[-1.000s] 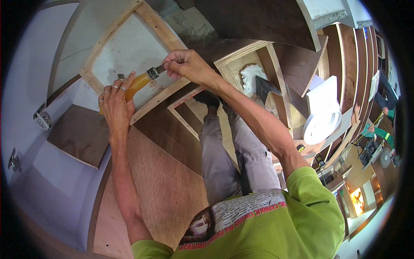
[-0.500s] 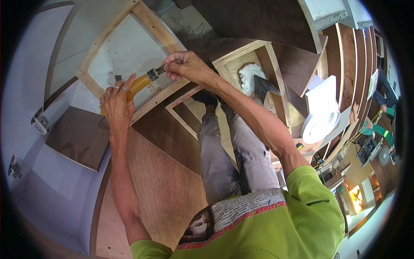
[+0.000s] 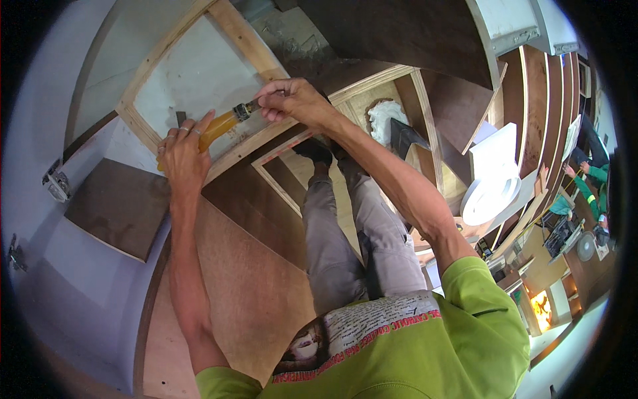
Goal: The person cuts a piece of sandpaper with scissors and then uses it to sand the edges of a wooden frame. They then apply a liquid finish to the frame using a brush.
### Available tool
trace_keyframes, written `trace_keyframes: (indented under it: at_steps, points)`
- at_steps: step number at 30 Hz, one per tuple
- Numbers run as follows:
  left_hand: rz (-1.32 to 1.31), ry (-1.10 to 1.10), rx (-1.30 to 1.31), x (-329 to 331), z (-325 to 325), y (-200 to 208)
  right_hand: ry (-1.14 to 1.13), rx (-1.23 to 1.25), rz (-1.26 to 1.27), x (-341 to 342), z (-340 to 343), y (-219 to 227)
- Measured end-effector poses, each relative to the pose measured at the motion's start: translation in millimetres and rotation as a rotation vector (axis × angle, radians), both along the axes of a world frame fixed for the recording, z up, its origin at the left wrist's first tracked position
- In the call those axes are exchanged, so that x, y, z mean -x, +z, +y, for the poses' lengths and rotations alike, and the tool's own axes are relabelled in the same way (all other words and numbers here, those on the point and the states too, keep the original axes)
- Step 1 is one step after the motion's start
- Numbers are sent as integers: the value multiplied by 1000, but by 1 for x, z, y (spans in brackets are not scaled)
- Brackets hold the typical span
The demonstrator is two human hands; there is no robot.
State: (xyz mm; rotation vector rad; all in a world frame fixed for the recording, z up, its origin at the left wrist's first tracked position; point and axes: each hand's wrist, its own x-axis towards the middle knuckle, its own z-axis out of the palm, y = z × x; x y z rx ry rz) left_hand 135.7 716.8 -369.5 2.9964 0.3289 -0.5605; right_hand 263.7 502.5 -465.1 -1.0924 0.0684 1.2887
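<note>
Lying slanted over a wood-framed panel (image 3: 229,33) is a narrow amber-yellow bottle (image 3: 219,128) with a dark, stained neck. My left hand (image 3: 183,156), rings on its fingers, is wrapped over the bottle's lower end. Just past the neck, my right hand (image 3: 289,103) pinches a small dark piece in line with it; whether this is a cap or a brush I cannot tell. Both hands are above the near rail of the frame.
Brown cabinet boards (image 3: 119,206) and a metal hinge (image 3: 56,183) are on the left. My legs (image 3: 332,246) stand among open wooden carcasses. To the right are white round pieces (image 3: 492,196) and stacked panels (image 3: 531,100); farther off, a person in green sleeves (image 3: 591,186).
The bottle and both hands have shifted slightly, the bottle's neck moving a little to the right and up. My grip looks the same. The far person's arms have moved.
</note>
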Motion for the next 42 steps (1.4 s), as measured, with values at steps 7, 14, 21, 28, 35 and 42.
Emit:
trace_keyframes:
  at_steps: [7, 14, 21, 28, 35, 42]
  points:
    - [-61, 66, 45, 10, -3, -13, 42, 40, -23, -2, 1, -3]
    - [-107, 129, 49, 21, -8, -27, 146, 45, -18, -18, 3, 16]
    - [-722, 781, 594, 33, -13, -67, 254, 145, -374, -64, -14, 53]
    - [-1068, 981, 791, 41, -35, -94, 534, 362, -963, -34, -31, 32]
    - [-1072, 848, 587, 63, -34, -125, 667, 367, -1276, -9, -19, 27]
    - [-1036, 886, 743, 76, -35, -144, 712, 435, -1373, 11, -26, 30]
